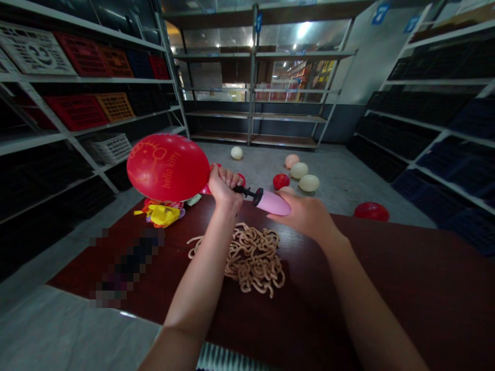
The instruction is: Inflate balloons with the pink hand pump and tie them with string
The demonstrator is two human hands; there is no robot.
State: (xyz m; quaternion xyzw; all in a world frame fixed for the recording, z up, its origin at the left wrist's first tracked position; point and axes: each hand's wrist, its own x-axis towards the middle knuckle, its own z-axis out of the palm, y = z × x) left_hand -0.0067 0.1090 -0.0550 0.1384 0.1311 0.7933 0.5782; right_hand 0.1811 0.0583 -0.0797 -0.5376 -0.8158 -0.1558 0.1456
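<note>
A large red balloon [168, 167] with "hello kitty" printed on it swells out to the left, above the table. My left hand [224, 186] is closed at its neck, with the black end of a hand pump coming out at the right of the fist. What lies inside the fist is hidden. My right hand [303, 214] grips the pink barrel of the balloon pump [273, 202], which is held nearly level. Below the hands, a tangled heap of beige cords [255, 257] lies on the dark red-brown table [386, 278].
Flat balloons [162, 214], yellow and other colours, lie at the table's far left; a blurred-out patch [129, 268] is nearer. Several inflated balloons, including a white one [309, 183] and a red one [371, 211], lie on the floor. Shelves with crates [81, 111] stand around.
</note>
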